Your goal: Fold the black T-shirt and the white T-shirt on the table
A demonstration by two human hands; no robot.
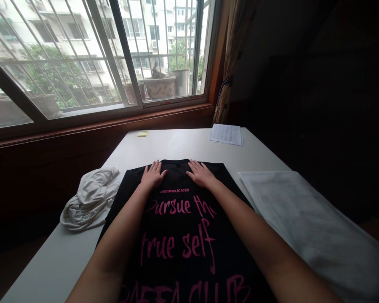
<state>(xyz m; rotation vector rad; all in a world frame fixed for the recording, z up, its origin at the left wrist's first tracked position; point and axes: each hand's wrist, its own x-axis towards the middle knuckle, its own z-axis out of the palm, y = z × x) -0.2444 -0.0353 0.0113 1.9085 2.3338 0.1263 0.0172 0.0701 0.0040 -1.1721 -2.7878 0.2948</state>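
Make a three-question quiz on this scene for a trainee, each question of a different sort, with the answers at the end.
1. True or false: the left hand and the right hand both rest on the black shirt.
2. Which of these lies on the table, to the left of the shirt?
A) a shoe
B) a crumpled pale cloth
C) a lamp
3. Fill in the blank: the small pink word nearest the collar reads ____.

Key:
1. True
2. B
3. UNCOMPLICATED
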